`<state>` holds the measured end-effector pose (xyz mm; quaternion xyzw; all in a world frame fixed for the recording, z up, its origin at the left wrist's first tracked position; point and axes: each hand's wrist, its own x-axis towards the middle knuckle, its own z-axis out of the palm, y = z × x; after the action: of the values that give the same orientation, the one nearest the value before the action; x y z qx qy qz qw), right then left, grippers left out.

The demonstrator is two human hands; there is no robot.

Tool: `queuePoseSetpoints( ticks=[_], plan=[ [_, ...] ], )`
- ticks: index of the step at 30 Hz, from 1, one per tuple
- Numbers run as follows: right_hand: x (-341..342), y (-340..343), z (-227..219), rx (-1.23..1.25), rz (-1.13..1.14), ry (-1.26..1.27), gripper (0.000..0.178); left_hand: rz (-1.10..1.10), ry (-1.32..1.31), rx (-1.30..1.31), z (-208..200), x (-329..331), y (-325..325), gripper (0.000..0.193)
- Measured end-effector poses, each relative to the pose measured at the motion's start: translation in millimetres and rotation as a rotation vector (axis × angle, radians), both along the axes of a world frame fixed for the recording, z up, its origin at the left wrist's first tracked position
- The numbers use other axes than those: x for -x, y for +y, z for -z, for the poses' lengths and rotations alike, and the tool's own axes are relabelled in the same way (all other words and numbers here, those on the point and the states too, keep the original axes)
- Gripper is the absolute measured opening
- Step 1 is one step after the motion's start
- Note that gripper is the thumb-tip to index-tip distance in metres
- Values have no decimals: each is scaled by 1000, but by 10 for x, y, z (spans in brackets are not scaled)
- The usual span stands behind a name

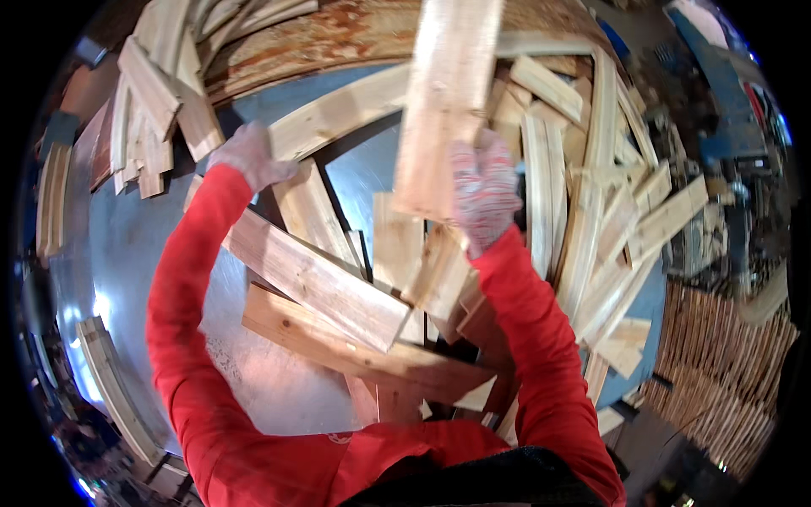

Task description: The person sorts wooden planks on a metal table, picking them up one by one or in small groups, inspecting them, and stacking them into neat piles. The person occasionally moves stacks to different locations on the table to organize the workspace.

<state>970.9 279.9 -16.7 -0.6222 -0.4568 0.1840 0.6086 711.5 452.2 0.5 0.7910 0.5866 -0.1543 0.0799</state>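
Observation:
My right hand (pixel 486 190), in a speckled red and white knit glove, is closed on the lower end of a wide wooden board (pixel 446 110). This board is raised and points away from me, past the top of the view. My left hand (pixel 249 156), in a pale glove, is at the left end of a longer, narrower board (pixel 342 114), with its thumb along the near edge and its fingers curled at the end. The raised board hides part of what lies behind it. Below my hands, a loose plank (pixel 312 275) slants across other pieces.
A grey metal table (pixel 228 355) carries several mixed offcuts, with a heap of boards (pixel 625 220) at the right. More planks (pixel 152 93) are piled at the far left. A rough brown wooden slab (pixel 338 38) runs along the back. Stacked wood strips (pixel 718 372) stand at the right.

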Motion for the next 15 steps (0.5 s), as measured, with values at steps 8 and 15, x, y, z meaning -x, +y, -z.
queuePoseSetpoints(
  ticks=[8, 15],
  plan=[
    [1130, -994, 220, 518, -116, 329, 38, -426, -1214, 1061, 127, 825, -1453, 78],
    [1347, -1237, 156, 669, -365, 54, 50, -423, -1496, 629, 136, 111, -1970, 111]
  ],
)
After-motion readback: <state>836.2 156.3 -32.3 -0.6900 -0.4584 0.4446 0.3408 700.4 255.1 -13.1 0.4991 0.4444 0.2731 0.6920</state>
